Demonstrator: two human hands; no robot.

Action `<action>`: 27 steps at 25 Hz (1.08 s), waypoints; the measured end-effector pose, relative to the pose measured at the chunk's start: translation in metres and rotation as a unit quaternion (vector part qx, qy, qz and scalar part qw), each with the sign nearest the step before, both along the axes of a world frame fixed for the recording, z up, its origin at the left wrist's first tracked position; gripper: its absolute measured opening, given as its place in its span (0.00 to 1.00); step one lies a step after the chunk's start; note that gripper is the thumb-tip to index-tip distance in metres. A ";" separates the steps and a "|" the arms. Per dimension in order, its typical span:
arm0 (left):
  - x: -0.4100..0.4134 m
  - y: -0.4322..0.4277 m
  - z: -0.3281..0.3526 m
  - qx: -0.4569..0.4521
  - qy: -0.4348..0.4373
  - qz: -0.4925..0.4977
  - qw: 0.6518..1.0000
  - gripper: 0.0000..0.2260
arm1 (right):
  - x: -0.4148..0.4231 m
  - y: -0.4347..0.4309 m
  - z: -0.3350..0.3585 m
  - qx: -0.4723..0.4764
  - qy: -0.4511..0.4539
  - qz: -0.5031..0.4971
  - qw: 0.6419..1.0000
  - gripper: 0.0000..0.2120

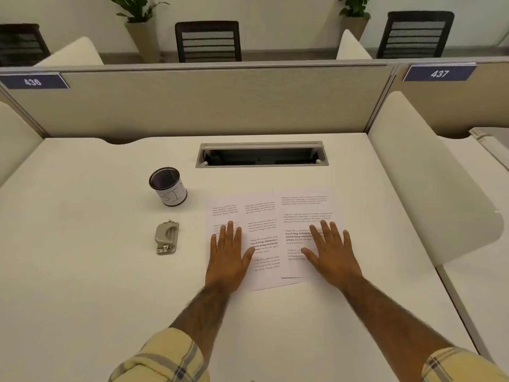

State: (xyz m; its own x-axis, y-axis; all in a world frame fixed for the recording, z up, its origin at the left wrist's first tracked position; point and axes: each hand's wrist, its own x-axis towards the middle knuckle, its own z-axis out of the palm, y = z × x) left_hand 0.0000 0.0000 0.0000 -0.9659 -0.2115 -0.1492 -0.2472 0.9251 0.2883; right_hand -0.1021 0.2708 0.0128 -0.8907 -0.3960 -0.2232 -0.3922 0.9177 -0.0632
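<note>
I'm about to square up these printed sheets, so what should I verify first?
1. Left hand flat on the printed sheets: ok.
2. Right hand flat on them: ok.
3. Sheet edges aligned: not ok, they overlap askew.
4. Hole punch apart from the sheets, to their left: ok.
5. Sheet count: cannot tell.

Hole punch (167, 238) left of papers (264, 216)

Two printed sheets (264, 216): small print blurred, unreadable; parts hidden under left hand (228, 257) and right hand (332, 253). Plaid sleeves (165, 357): cut off by near edge.
</note>
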 end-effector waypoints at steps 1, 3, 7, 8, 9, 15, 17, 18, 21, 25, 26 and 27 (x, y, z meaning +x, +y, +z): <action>-0.001 0.004 -0.003 -0.005 0.000 0.000 1.000 0.36 | 0.001 0.000 -0.002 0.006 -0.001 0.001 1.000 0.37; -0.002 0.009 -0.009 -0.005 -0.013 -0.001 1.000 0.36 | 0.002 -0.001 -0.008 0.014 0.002 0.007 1.000 0.37; 0.004 0.014 -0.026 -0.022 -0.023 0.000 0.999 0.35 | 0.005 0.000 -0.019 0.010 -0.009 0.014 1.000 0.37; 0.004 0.013 -0.028 -0.024 -0.022 -0.001 0.999 0.35 | 0.005 0.000 -0.021 0.009 -0.014 0.013 1.000 0.38; 0.004 0.014 -0.029 -0.025 -0.020 0.001 0.999 0.35 | 0.006 0.000 -0.022 0.007 -0.015 0.012 1.000 0.39; 0.007 0.020 -0.032 -0.025 -0.008 0.012 1.000 0.37 | 0.020 -0.010 -0.027 -0.010 -0.022 0.032 0.999 0.44; 0.006 0.024 -0.031 -0.014 0.003 0.022 1.000 0.36 | 0.026 -0.016 -0.028 -0.005 -0.027 0.042 0.999 0.43; 0.004 0.027 -0.029 -0.010 0.005 0.021 1.000 0.35 | 0.028 -0.020 -0.028 -0.004 -0.029 0.053 0.998 0.43; -0.004 0.036 -0.024 -0.010 0.017 -0.010 1.000 0.34 | 0.016 -0.028 -0.019 -0.021 -0.009 0.075 0.997 0.43; -0.010 0.043 -0.022 -0.020 0.004 -0.068 0.997 0.34 | -0.051 -0.029 0.004 -0.042 0.007 0.027 0.999 0.41; -0.010 0.043 -0.023 -0.023 -0.002 -0.078 0.997 0.34 | -0.072 -0.028 0.010 -0.039 -0.004 0.016 0.999 0.41; -0.009 0.044 -0.024 -0.025 -0.009 -0.084 0.996 0.34 | -0.090 -0.029 0.015 -0.038 -0.016 0.005 0.999 0.43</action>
State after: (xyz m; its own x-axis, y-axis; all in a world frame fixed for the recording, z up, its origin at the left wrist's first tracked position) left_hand -0.0093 0.0437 -0.0240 -0.9856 -0.0556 -0.1597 -0.0930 0.9670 0.2373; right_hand -0.1921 0.2421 0.0283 -0.8791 -0.4222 -0.2213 -0.3984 0.9057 -0.1450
